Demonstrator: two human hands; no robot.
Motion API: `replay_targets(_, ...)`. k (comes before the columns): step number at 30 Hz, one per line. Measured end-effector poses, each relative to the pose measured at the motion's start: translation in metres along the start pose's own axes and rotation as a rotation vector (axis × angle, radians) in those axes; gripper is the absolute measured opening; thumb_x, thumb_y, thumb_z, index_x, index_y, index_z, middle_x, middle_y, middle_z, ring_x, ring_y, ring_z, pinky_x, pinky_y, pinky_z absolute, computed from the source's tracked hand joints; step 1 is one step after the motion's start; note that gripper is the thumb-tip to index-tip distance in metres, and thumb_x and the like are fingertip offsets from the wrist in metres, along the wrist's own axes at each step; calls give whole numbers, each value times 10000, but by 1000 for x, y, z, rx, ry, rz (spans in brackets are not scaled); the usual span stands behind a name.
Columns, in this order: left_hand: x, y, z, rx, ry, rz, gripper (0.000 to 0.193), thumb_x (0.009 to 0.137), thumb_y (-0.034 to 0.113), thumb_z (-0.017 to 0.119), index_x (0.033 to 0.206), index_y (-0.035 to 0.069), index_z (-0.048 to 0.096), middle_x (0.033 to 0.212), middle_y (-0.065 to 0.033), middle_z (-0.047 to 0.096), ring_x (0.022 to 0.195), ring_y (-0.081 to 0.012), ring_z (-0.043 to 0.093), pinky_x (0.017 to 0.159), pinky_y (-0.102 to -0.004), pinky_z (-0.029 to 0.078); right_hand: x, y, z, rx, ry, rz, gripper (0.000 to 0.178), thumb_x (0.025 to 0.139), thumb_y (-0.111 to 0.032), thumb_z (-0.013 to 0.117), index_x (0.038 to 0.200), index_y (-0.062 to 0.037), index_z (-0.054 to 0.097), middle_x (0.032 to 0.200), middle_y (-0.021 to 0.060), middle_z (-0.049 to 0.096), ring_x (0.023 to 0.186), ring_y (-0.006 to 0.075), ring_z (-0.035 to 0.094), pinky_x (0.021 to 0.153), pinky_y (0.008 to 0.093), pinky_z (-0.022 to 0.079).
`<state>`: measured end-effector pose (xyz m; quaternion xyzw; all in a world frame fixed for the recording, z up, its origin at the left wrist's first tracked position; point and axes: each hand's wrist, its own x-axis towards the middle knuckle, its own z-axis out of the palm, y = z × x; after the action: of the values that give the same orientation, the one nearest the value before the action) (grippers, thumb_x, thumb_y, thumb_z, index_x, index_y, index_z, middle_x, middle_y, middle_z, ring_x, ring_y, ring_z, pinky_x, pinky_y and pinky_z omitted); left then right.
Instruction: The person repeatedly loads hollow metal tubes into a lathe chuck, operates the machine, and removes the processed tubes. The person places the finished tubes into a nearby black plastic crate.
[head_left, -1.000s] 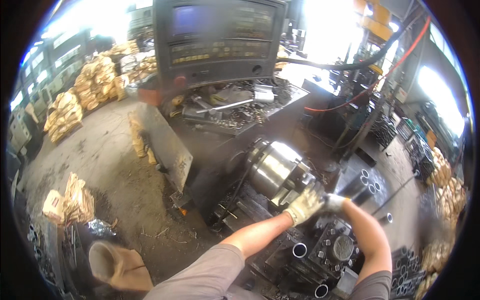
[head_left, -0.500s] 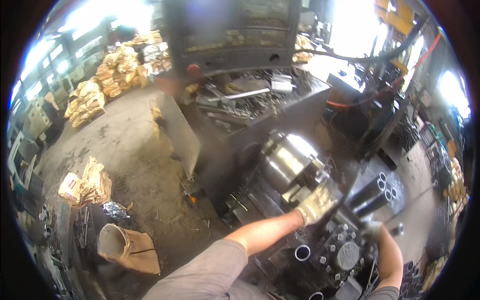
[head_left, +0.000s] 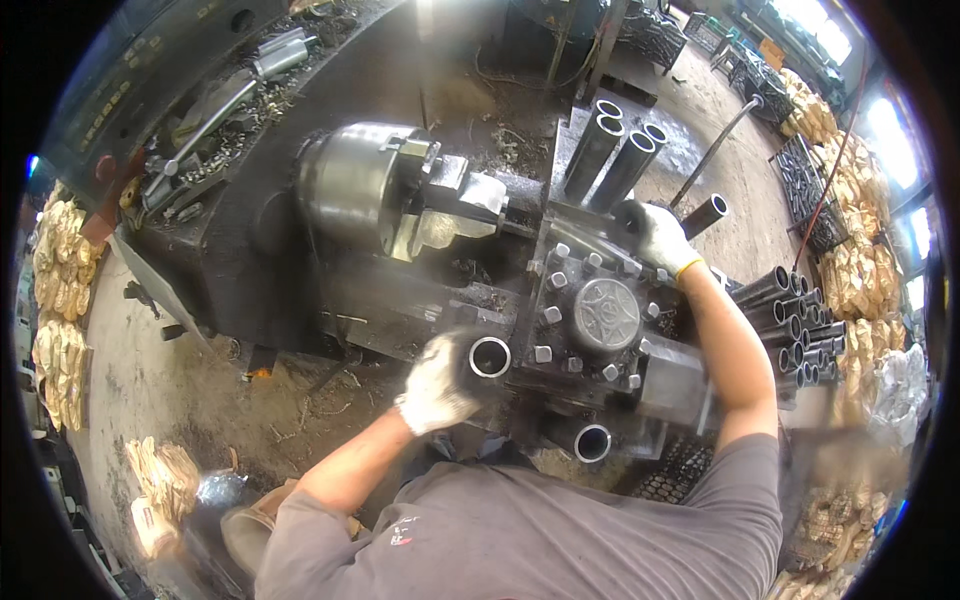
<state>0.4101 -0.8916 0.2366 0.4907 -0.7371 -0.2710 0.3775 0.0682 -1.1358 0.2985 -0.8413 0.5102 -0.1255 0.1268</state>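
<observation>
My left hand (head_left: pixel 438 388), in a white work glove, is curled against the side of a dark metal tube (head_left: pixel 490 357) with a bright ring end; motion smears the fingers. My right hand (head_left: pixel 664 240), gloved too, closes round a dark rounded piece (head_left: pixel 629 217) at the far side of the tool block; its kind is not clear. Between my hands sits the square tool block (head_left: pixel 606 314) with a round star-marked cap and several square-headed bolts. Left of it is a shiny lathe chuck (head_left: pixel 352 188) with stepped jaws (head_left: pixel 455 205). A second tube (head_left: pixel 592 443) lies nearer my body.
Several tubes (head_left: pixel 632 165) stand on a plate beyond my right hand. More tubes (head_left: pixel 790 320) are stacked to the right. A chip-strewn machine bed (head_left: pixel 215 125) holds metal bars at the upper left. Paper-wrapped bundles (head_left: pixel 860 250) line the right side.
My view has swung right and down. My left hand has left the chuck jaws and come back to the tube near me. My right hand remains by the tool block.
</observation>
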Motion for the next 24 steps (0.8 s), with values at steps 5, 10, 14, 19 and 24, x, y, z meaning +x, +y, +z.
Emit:
replay_targets(5, 19, -20, 24, -167, 261, -78, 403, 798, 343, 889, 1089, 120, 722, 1005, -109, 736, 913, -318, 723, 840, -420, 600, -5, -74, -60, 169, 140, -203, 229, 895, -137, 760, 1084, -10, 732, 976, 168, 738, 814, 265, 687, 785, 408, 550)
replay_targets(10, 94, 46, -16, -836, 649, 37, 366, 862, -10, 799, 1180, 94, 652, 1101, -30, 704, 1030, -154, 680, 928, -348, 578, -26, -199, -84, 398, -274, -403, 482, 710, -81, 886, 1150, 18, 714, 1078, 133, 779, 840, 173, 727, 767, 332, 598)
replay_targets(14, 129, 123, -99, -712, 733, -53, 458, 899, 138, 775, 1302, 24, 591, 1192, -141, 681, 1046, -248, 701, 840, -428, 635, -24, -224, -66, 686, -345, 16, 472, 689, -125, 884, 1111, 7, 718, 975, 110, 776, 796, 190, 708, 772, 344, 585)
replay_targets(19, 129, 74, -70, 657, 554, 701, 588, 901, 175, 680, 1413, -35, 482, 1432, -247, 546, 1435, -411, 489, 1254, -607, 340, -3, -184, -66, -148, -66, -165, 394, 691, -330, 854, 962, -66, 745, 840, 207, 750, 794, 382, 756, 765, 448, 609)
replay_targets(24, 131, 42, -68, 877, 266, 261, 418, 876, 222, 649, 1234, 6, 653, 1041, -155, 709, 1015, -311, 683, 926, -483, 526, 0, -167, -54, -348, 20, -226, 348, 690, -315, 840, 935, -90, 738, 810, 170, 748, 772, 361, 760, 754, 454, 613)
